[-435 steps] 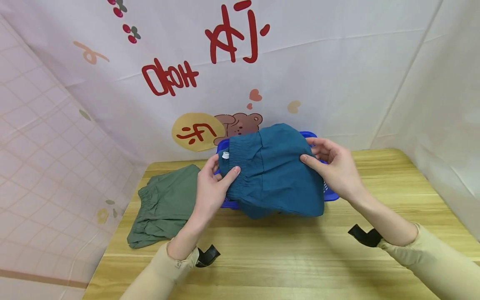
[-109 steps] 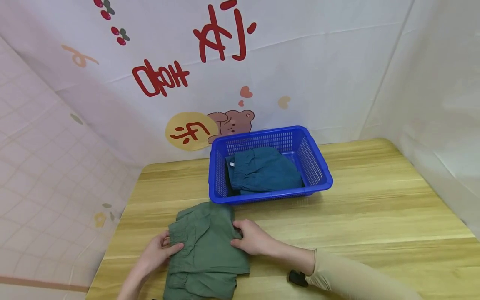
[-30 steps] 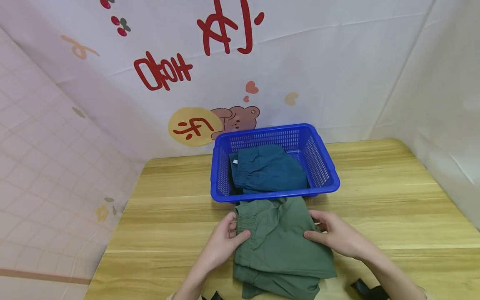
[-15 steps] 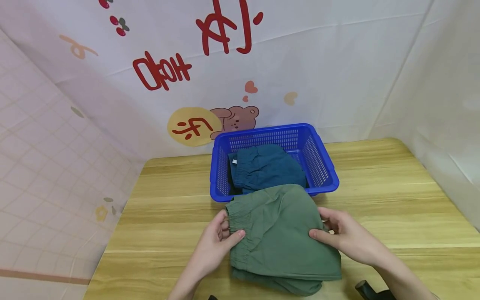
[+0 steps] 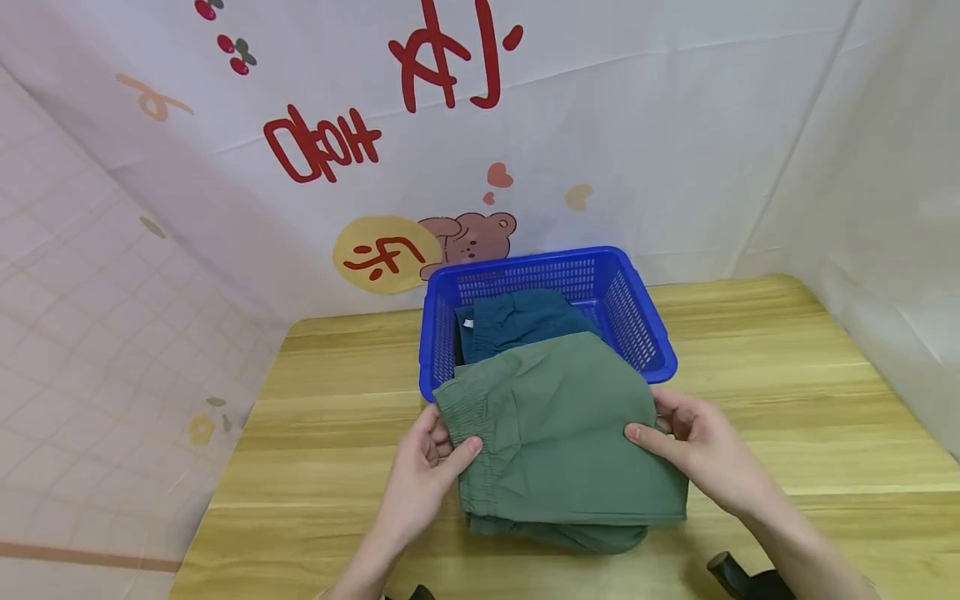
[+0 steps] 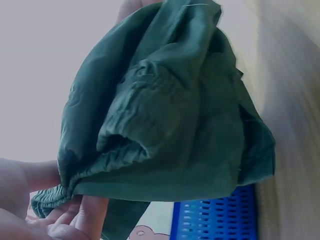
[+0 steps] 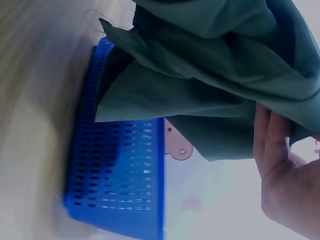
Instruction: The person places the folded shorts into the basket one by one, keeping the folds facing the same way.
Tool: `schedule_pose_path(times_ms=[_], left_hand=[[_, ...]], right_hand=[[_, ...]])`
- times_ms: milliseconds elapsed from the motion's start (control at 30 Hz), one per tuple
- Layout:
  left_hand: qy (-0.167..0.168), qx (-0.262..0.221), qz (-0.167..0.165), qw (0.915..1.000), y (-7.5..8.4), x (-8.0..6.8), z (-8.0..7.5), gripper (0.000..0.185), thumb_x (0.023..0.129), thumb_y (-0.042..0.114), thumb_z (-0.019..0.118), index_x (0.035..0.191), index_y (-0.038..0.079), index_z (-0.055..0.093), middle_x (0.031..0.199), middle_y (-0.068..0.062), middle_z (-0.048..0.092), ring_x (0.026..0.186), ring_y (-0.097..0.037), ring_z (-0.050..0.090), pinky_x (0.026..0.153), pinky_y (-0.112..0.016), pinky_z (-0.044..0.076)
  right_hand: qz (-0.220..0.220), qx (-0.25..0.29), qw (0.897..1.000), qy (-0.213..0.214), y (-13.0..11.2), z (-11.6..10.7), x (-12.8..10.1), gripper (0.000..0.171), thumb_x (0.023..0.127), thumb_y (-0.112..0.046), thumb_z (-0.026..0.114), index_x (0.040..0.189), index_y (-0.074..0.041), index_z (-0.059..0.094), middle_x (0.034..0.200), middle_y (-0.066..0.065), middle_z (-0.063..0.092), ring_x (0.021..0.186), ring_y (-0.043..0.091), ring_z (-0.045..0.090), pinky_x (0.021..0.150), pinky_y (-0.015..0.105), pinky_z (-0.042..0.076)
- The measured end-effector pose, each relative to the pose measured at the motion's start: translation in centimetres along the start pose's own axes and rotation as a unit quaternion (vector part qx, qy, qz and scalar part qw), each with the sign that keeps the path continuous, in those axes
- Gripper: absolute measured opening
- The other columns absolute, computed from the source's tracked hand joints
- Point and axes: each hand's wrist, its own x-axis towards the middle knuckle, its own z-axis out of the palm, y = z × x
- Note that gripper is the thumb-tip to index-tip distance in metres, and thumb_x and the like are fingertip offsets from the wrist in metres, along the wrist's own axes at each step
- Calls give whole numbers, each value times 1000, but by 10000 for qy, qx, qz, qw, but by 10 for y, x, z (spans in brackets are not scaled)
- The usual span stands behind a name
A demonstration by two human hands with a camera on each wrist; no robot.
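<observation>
Left hand [image 5: 420,467]: my fingers [image 5: 467,450] pinch the elastic waistband corner of the folded green shorts [image 5: 558,433], thumb on top and the rest underneath, so the fold holds its shape.
Green shorts: lifted off the desk [image 5: 787,400] between both hands, kept flat and level, their far edge overlapping the near rim of the basket; from the left wrist the layers [image 6: 165,125] hang bunched above my fingers.
Blue basket [image 5: 637,321]: stands at the back middle of the desk, just beyond the shorts, open side up to take clothes.
Teal shorts [image 5: 517,317]: folded, lying inside the basket, partly hidden by the green pair.
Right hand [image 5: 697,454]: my fingers [image 5: 645,437] clamp the opposite edge of the green shorts, thumb above and fingers below, supporting that side so nothing unfolds; the right wrist view shows the cloth [image 7: 210,65] over my palm.
</observation>
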Motion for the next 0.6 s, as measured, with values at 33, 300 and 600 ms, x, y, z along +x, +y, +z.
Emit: schedule_pose_path(times_ms=[33, 300, 600], left_hand=[[-12, 28, 75, 10000, 3, 2, 0, 42, 99, 4, 69, 136, -7, 52, 105, -22, 70, 81, -1, 64, 70, -18, 54], [26, 106, 325, 9994, 30, 19, -11, 47, 100, 2, 66, 144, -6, 48, 110, -28, 71, 90, -2, 72, 80, -19, 60], [150, -140, 227, 9995, 54, 59, -19, 45, 103, -1, 61, 145, 0, 47, 118, -21, 72, 92, -2, 75, 82, -21, 63]], right_hand=[[8, -13, 10000, 70, -2, -2, 3, 48, 101, -3, 66, 146, 7, 54, 109, -19, 76, 94, 2, 75, 77, 24, 63], [135, 27, 9994, 305, -27, -14, 27, 52, 101, -6, 68, 148, 8, 51, 109, -24, 73, 97, -3, 72, 80, 19, 61], [-205, -302, 9986, 370, -63, -33, 68, 43, 101, -7, 68, 142, 3, 60, 106, -26, 74, 91, 0, 76, 76, 22, 64]])
